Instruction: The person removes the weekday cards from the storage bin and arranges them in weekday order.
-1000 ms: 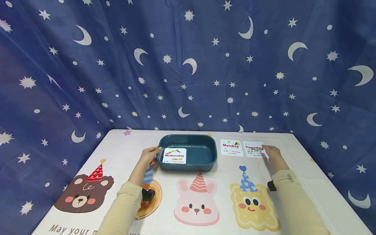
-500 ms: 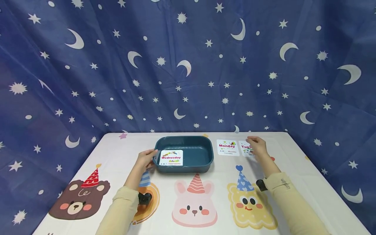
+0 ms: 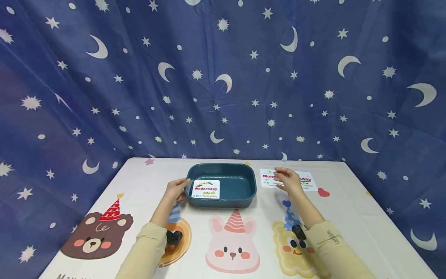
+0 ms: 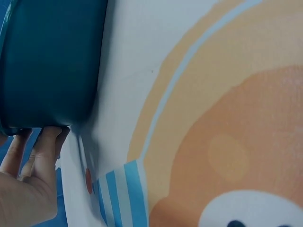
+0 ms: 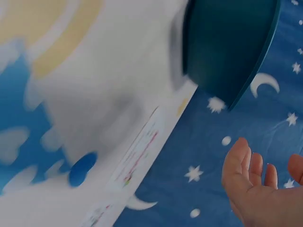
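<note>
A dark teal rectangular plastic basin (image 3: 238, 201) stands on the table, with a white Wednesday card (image 3: 206, 189) inside it, against the left front corner. My left hand (image 3: 175, 190) grips the basin's left end, thumb at the rim and fingers against the outer wall, as the left wrist view (image 4: 35, 175) also shows. My right hand (image 3: 290, 182) hovers over the Monday card (image 3: 267, 183) and Tuesday card (image 3: 308, 182), partly covering both. In the right wrist view its fingers (image 5: 235, 161) are loosely bent, with nothing between them.
A white tablecloth (image 3: 362, 217) printed with party-hat animals covers the table. Behind its far edge hangs a dark blue curtain (image 3: 195, 116) with moons and stars. A small black device sits at each wrist.
My right hand has come away from the Tuesday card and moved left towards the Monday card and the basin. The left hand keeps its grip on the basin.
</note>
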A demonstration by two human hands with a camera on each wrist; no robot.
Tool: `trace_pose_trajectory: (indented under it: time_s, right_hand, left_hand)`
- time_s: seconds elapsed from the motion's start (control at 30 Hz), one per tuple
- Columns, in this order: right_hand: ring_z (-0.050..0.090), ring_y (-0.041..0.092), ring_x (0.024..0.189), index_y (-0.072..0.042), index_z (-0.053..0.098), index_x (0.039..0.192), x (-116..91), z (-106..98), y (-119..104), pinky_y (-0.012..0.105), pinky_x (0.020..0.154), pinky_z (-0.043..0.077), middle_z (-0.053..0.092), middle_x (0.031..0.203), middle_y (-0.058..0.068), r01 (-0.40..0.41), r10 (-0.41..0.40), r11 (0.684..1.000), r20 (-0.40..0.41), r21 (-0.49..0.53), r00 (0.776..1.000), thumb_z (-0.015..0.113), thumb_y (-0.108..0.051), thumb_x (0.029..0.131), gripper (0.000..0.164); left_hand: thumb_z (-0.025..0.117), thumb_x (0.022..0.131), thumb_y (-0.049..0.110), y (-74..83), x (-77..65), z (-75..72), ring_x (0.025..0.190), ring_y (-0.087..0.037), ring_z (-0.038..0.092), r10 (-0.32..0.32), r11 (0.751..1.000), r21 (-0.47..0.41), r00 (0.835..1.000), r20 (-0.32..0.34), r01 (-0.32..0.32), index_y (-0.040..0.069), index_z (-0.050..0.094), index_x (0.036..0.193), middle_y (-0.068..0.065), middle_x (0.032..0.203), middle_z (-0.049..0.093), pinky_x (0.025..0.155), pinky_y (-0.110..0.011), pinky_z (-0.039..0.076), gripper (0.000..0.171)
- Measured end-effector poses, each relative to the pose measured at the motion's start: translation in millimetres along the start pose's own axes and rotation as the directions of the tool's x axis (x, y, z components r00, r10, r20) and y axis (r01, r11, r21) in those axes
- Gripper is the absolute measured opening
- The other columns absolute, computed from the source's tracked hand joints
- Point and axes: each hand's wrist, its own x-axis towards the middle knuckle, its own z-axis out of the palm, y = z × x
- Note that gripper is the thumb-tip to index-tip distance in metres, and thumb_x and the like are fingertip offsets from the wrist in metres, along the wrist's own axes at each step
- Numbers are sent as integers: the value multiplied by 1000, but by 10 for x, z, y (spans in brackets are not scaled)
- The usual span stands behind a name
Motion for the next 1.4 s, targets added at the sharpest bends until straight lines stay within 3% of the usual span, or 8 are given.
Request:
trace_pose_trajectory:
  time_s: [0.1, 0.3, 0.43, 0.57, 0.83, 1.03, 1.27, 1.4]
  right_hand:
    - [58, -2, 82, 1, 47, 133, -54, 153, -55, 29, 85, 54, 57, 125, 14, 28, -30, 999, 51, 38, 998, 52, -13, 97, 39]
    - [60, 3, 84, 3, 49, 130, -128, 440, -147, 38, 88, 54, 64, 110, 5, 41, -48, 998, 124, 56, 991, 52, -9, 96, 36]
    - [61, 9, 89, 4, 50, 128, -153, 681, -188, 42, 89, 53, 58, 122, 18, 41, -45, 999, 168, 26, 985, 51, -7, 96, 34]
    - [62, 12, 90, 1, 53, 126, -119, 854, -193, 40, 87, 54, 58, 124, 20, 30, -31, 1000, 203, 8, 979, 51, -8, 96, 32]
    - [57, 37, 110, 2, 53, 126, -83, 1098, -130, 40, 85, 55, 59, 119, 17, -19, 21, 1000, 278, -11, 960, 52, -9, 95, 33]
    - [57, 37, 109, 3, 52, 127, -36, 1235, -82, 44, 90, 52, 55, 122, 18, -59, 65, 998, 307, -29, 950, 54, -9, 94, 35]
    - [62, 30, 98, 0, 54, 126, -10, 1389, -35, 38, 80, 56, 53, 128, 18, -93, 118, 991, 315, -93, 942, 55, -12, 93, 35]
    - [61, 32, 102, 1, 52, 127, 8, 1464, -39, 39, 82, 54, 54, 128, 21, -106, 155, 982, 341, -156, 927, 53, -14, 95, 36]
  left_hand:
    - [56, 96, 26, 7, 1, 6, 78, -8, 61, -4, 1000, -8, 1000, -9, 4, 2, 48, 136, -22, 134, 51, 61, -16, 52, 48]
    - [56, 95, 25, 1, 5, 1, 73, -6, 61, -2, 1000, -24, 1000, -12, 2, 1, 49, 135, -22, 132, 52, 60, -16, 53, 47]
    - [57, 95, 25, -5, 6, -7, 70, -5, 61, -6, 1000, -30, 1000, -21, 5, 2, 50, 134, -22, 130, 54, 58, -16, 52, 46]
    - [57, 95, 26, 7, 6, -1, 72, -7, 62, 2, 1000, -28, 1000, -17, -2, 2, 50, 134, -23, 130, 54, 57, -16, 52, 47]
    - [57, 95, 25, -29, 25, 1, 74, -7, 62, 2, 1000, -24, 1000, -25, -3, 2, 50, 134, -23, 130, 54, 58, -16, 52, 46]
    - [57, 95, 26, -37, 18, 17, 80, -12, 64, 14, 999, -31, 1000, -28, -15, 0, 50, 133, -24, 130, 54, 62, -19, 54, 47]
    - [57, 95, 26, -48, 5, 28, 81, -13, 63, 17, 999, -27, 999, -32, -18, 2, 51, 133, -23, 129, 54, 65, -21, 55, 46]
    - [57, 94, 26, -48, 9, 9, 80, -13, 62, 16, 1000, -25, 999, -37, -16, 2, 51, 133, -23, 128, 55, 64, -20, 54, 46]
